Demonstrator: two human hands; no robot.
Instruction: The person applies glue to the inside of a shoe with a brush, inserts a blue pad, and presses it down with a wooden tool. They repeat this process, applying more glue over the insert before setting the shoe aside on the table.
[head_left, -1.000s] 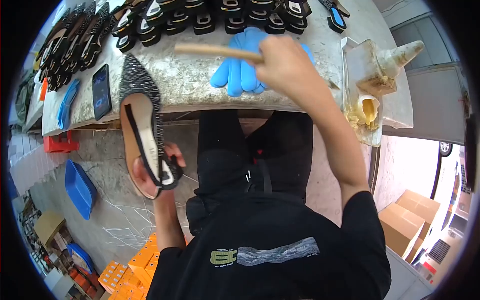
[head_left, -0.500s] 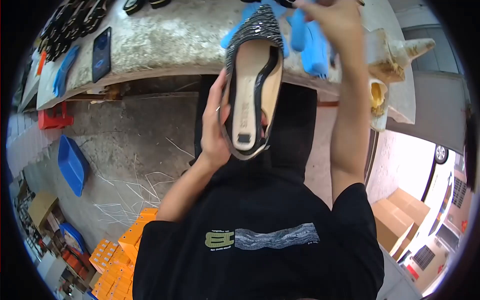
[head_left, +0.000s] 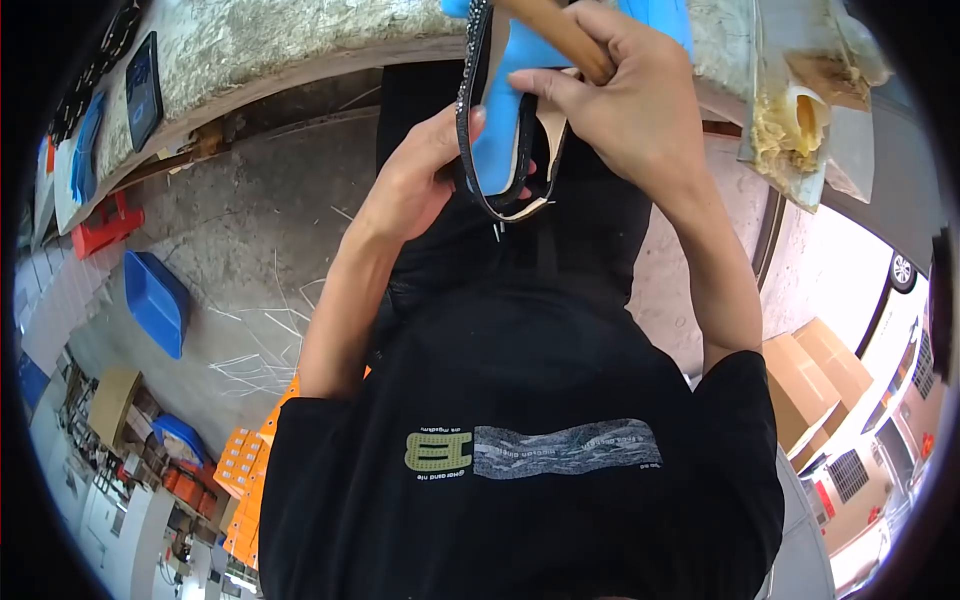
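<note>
The left hand [head_left: 415,178] is half curled around the side of the shoe [head_left: 555,130], held just off the worktop's [head_left: 290,45] near edge, with some fingertips behind it. The right hand [head_left: 645,115] is closed around a wooden handle [head_left: 560,35], its thumb out over the blue insole [head_left: 497,150] inside the shoe. The shoe's toe and the handle's far end are cut off at the top. A white pot [head_left: 807,120] holds something yellow; a blue tub [head_left: 157,303] sits on the floor [head_left: 230,240]

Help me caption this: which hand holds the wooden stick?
The right hand, closed around one end of the wooden stick; the left hand holds the shoe.
</note>
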